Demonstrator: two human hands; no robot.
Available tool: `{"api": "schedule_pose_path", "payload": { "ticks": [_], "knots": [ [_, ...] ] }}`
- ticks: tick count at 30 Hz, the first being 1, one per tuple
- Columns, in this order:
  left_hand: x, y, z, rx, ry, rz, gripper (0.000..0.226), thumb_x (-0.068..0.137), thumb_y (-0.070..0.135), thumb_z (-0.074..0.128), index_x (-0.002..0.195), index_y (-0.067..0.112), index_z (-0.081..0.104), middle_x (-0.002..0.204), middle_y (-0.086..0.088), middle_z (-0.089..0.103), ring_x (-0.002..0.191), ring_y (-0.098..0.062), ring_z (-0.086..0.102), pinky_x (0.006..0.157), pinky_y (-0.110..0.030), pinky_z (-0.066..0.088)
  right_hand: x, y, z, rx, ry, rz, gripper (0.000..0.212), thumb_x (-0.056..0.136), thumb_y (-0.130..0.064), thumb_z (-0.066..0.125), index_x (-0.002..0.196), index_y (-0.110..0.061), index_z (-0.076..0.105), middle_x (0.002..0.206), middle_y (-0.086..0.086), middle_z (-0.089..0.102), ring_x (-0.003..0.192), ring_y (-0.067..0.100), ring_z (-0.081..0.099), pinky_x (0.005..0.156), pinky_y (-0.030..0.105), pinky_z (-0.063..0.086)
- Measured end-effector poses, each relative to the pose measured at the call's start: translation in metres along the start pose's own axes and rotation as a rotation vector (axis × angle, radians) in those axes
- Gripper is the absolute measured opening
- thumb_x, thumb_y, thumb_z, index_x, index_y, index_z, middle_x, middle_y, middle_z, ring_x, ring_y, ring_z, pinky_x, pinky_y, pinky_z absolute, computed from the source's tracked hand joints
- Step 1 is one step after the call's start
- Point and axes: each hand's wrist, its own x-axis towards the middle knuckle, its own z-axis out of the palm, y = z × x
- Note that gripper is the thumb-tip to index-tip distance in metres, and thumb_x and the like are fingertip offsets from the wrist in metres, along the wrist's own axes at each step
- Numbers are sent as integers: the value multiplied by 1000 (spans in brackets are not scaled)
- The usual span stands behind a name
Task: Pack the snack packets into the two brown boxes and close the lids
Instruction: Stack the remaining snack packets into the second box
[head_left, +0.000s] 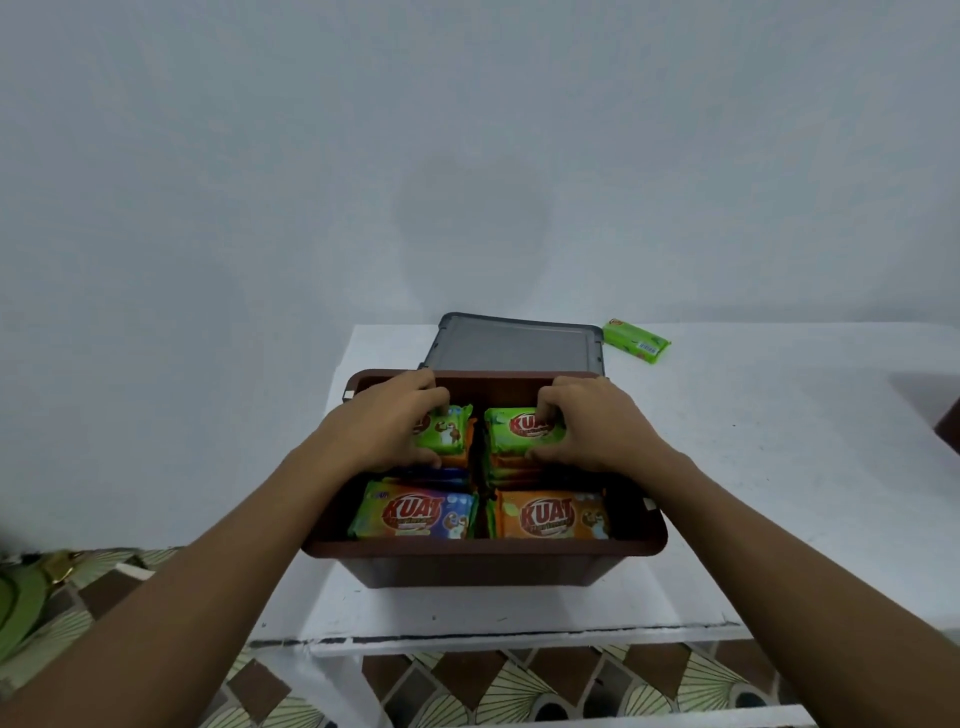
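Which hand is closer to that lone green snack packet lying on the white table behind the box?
Right. The right hand grips a green packet in the brown plastic box, below and left of the lone green snack packet. The left hand is further left.

White table (753, 519), brown box (483, 566) on it, grey lid (514, 345) behind, green packet (636, 340) far right

Glossy foil snack packets (551, 514) fill a smooth brown plastic box (483, 564).
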Motion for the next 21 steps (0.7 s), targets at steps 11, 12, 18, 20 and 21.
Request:
{"api": "schedule_pose_path", "payload": {
  "ticks": [11,12,18,20,21],
  "knots": [
    [-18,-3,-1,-24,2,-21,59,72,55,75,120,31,52,112,13,44,101,-5,40,84,-32,47,-7,-11,0,190,59,-21,27,71,-51,76,79,-32,57,81,-14,60,77,6,56,70,26,38],
    [-22,-6,-2,-28,4,-22,60,71,56,75,121,32,52,112,14,45,101,-5,41,84,-32,47,-7,-14,1,199,62,-24,27,73,-50,75,78,-33,55,81,-14,60,77,7,55,71,27,39],
    [-35,-17,-8,-22,-7,-14,66,66,65,73,121,34,53,107,18,46,101,-6,47,85,-31,46,-10,-32,1,203,73,-34,26,77,-55,69,82,-34,55,85,-13,62,78,8,54,71,28,38],
    [-37,-13,-9,-82,7,-28,71,62,73,69,120,35,53,106,19,48,98,-4,47,83,-29,45,-14,-29,2,328,111,-8,21,79,-48,72,83,-32,60,83,-12,62,76,6,54,66,25,39],
    [-37,-11,-10,-111,16,-34,73,61,77,65,119,36,53,105,19,49,96,-3,48,82,-27,44,-16,-26,3,422,144,14,14,81,-39,72,84,-29,62,82,-11,62,74,8,55,64,24,41]
  ]
}}
